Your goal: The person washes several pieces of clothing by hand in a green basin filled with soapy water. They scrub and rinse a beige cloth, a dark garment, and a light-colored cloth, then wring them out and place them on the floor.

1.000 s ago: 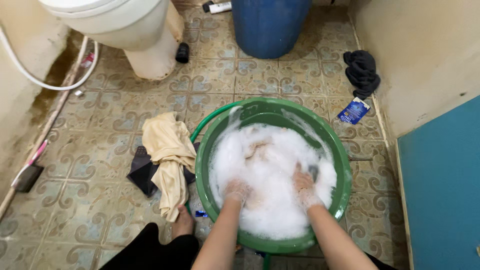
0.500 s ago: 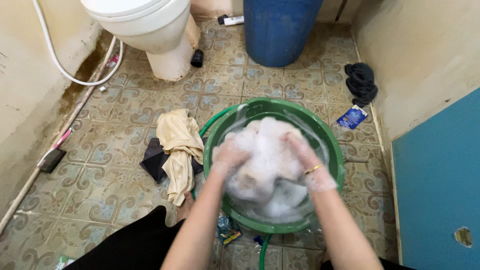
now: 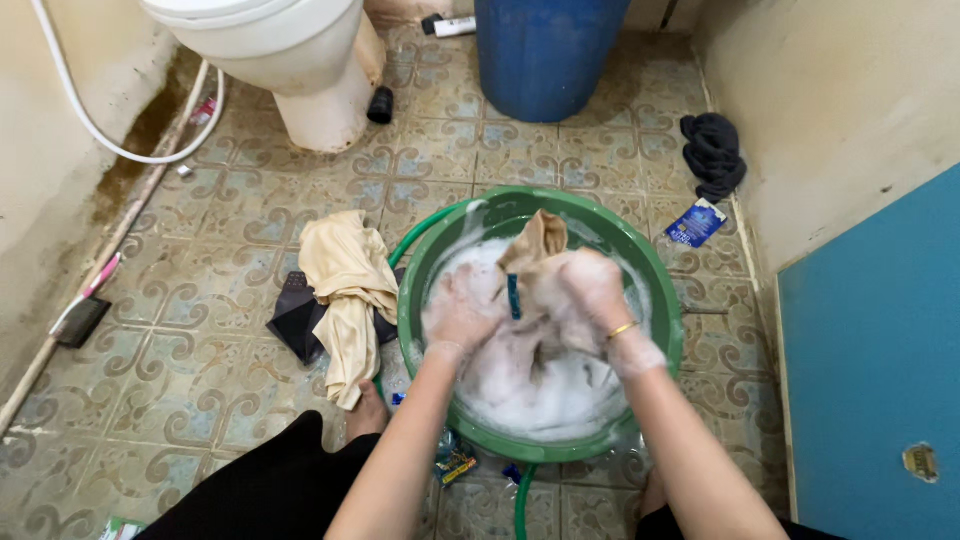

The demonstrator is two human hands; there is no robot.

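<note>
Clearly mid-wash: both hands, the left hand (image 3: 462, 310) and the right hand (image 3: 597, 292), grip a beige garment (image 3: 535, 245) together, fingers closed on its bunched cloth, lifted above the suds in the green basin (image 3: 655, 290) at frame centre. It is soaked and foam-covered, unrinsed. Another beige cloth (image 3: 345, 285) lies on the tiled floor at the left, apparently unwashed.

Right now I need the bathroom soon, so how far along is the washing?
Midway, it seems. Both hands, left hand and right hand, hold a soapy tan cloth above the green basin, thick with suds. A beige cloth and a dark cloth lie on the floor alongside, whether washed is unclear.
</note>
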